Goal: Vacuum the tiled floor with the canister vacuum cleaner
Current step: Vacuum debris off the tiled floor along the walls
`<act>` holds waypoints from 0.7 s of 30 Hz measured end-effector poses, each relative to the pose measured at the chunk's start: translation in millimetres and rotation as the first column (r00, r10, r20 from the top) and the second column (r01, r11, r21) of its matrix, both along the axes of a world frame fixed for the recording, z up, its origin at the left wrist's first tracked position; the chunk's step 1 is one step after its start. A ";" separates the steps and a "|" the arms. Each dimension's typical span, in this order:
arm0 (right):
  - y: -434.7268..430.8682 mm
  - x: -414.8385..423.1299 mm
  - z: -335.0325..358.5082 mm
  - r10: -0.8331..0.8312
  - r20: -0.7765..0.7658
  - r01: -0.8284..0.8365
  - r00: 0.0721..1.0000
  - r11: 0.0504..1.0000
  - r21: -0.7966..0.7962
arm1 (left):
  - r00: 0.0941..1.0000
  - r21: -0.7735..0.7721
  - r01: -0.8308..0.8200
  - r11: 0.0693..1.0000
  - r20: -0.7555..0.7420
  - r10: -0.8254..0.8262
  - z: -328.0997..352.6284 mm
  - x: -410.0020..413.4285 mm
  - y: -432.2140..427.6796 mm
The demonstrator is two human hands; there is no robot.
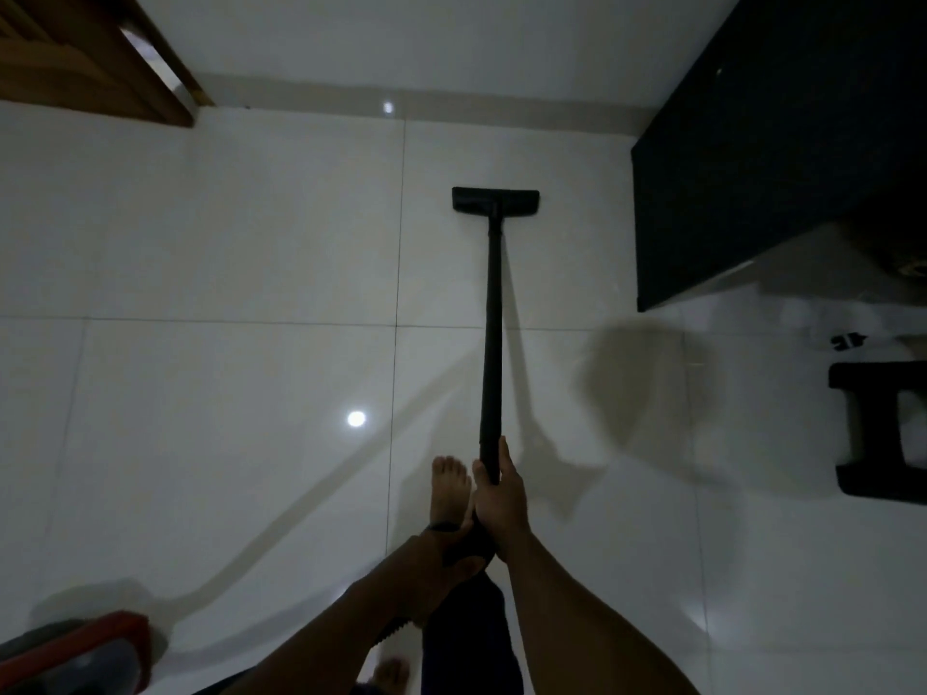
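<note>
while the wand (pixel 491 318) runs almost straight away from the person, its long axis points from the hands toward the far wall (pixel 426 37), leaning only slightly right at the top, and the floor head (pixel 495 200) sits flat on the tiled floor (pixel 225 243) at the far end, its wide bar lying crosswise to the wand. the right hand (pixel 501 504) is the forward one, fingers and thumb wrapped round the wand's near end; the left hand (pixel 451 544) sits just behind and below it, and in the dim light it appears to be curled round the same dark handle, touching the right hand. a bare foot (pixel 450 486) stands just left of the grip. the floor head is well ahead of both hands, a little short of the wall and near the front face of the dark cabinet (pixel 777 168) to its right, with a strip of tile between them. the red canister (pixel 75 654) lies behind and to the left, at the lower left corner, with a short piece of ribbed hose (pixel 390 630) showing under the left forearm. judging by this, the coming stroke is a push or pull along the wand's own line, and any sideways shift to the right has little room before the head meets the cabinet.
</note>
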State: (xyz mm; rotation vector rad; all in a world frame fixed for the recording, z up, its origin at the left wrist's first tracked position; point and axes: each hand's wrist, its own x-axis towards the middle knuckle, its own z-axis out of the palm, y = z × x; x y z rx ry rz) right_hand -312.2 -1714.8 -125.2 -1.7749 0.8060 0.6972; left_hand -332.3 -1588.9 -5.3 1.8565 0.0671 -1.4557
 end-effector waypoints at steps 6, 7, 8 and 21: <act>-3.3 98.5 -28.0 0.012 0.030 -0.013 0.999 1.000 0.006 | 0.994 0.032 -0.075 0.997 0.082 0.072 -9.2 99.1 -6.3; -4.4 113.5 -31.6 0.009 0.030 -0.010 0.999 1.000 0.008 | 0.995 0.030 -0.069 0.997 0.072 0.067 -12.8 110.6 -5.3; -5.4 128.1 -33.9 0.000 0.032 -0.001 0.999 1.000 0.015 | 0.996 0.034 -0.062 0.997 0.073 0.060 -16.6 122.7 -5.1; -4.2 215.2 -40.5 -0.023 -0.017 0.024 1.000 0.997 0.069 | 0.987 0.074 -0.137 0.988 0.091 0.130 -35.5 190.8 -9.1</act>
